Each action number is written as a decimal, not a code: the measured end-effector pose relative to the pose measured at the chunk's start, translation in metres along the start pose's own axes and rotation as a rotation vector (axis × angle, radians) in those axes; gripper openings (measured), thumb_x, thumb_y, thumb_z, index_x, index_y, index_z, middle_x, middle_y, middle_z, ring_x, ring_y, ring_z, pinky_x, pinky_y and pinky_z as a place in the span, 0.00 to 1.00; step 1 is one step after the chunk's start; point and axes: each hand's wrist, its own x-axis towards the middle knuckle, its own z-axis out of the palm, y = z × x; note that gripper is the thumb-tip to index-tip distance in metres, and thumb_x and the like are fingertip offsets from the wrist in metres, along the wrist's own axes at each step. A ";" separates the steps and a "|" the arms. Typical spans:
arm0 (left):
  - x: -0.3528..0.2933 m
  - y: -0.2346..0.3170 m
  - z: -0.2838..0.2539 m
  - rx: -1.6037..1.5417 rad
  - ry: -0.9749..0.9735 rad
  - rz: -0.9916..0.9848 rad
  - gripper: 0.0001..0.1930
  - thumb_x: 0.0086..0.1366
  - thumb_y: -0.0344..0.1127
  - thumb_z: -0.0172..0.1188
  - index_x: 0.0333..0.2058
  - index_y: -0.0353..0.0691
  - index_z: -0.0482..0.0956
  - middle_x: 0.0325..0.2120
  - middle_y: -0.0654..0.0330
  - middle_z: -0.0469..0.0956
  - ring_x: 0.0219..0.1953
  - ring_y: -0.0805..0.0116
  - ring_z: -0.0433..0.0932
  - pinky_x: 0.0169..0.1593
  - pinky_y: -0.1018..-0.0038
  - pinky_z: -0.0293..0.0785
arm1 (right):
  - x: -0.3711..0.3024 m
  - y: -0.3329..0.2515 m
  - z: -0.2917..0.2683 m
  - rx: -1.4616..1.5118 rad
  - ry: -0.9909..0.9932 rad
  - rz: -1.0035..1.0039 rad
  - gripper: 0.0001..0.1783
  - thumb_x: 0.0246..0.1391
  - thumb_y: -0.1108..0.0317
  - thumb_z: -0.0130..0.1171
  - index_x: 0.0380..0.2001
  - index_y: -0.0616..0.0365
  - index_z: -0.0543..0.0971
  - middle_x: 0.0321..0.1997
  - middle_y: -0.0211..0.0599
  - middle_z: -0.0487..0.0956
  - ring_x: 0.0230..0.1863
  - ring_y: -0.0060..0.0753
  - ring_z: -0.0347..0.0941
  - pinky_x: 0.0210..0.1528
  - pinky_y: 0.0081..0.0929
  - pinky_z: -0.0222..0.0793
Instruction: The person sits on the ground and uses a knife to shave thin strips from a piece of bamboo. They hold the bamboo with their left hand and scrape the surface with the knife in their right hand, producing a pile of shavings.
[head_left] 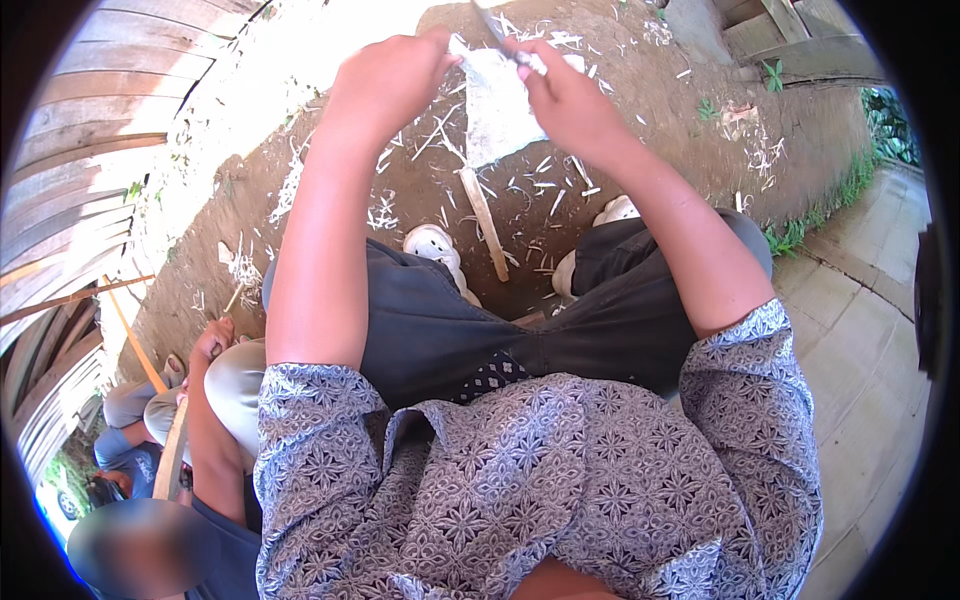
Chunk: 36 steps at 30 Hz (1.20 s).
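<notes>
The knife (490, 25) you've got up at the top of the view has a smooth, grayish blade that's long and narrow, and it sits over a patch of bright ground. Your right hand (578, 105) has its fingers wrapped around the handle end. Your left hand (392, 78) is curled in tight, fingers pinching a pale strip (457, 46), thin and whitish, though glare washes most of it out, so I can't tell how long it is. Between and below your hands there's a white sheet (497, 115), kinda crinkly with an uneven lower edge; can't tell if it's cloth or plastic. Just below that lies a wooden stick (484, 225), flat, tan and straight-sided, on packed brown dirt (690, 150) littered with curly, splintery shavings (383, 210). Your pale, chunky clogs (435, 245) flank it. Off to your left, another person's hand (212, 340) is near a rough wall of weathered planks (95, 130).
</notes>
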 end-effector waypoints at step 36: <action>0.004 0.003 -0.006 0.024 0.019 -0.037 0.17 0.73 0.45 0.52 0.36 0.36 0.77 0.25 0.47 0.82 0.31 0.46 0.82 0.38 0.54 0.76 | 0.001 0.014 0.029 0.086 0.204 -0.177 0.15 0.70 0.60 0.48 0.52 0.56 0.70 0.18 0.47 0.76 0.22 0.53 0.76 0.28 0.46 0.69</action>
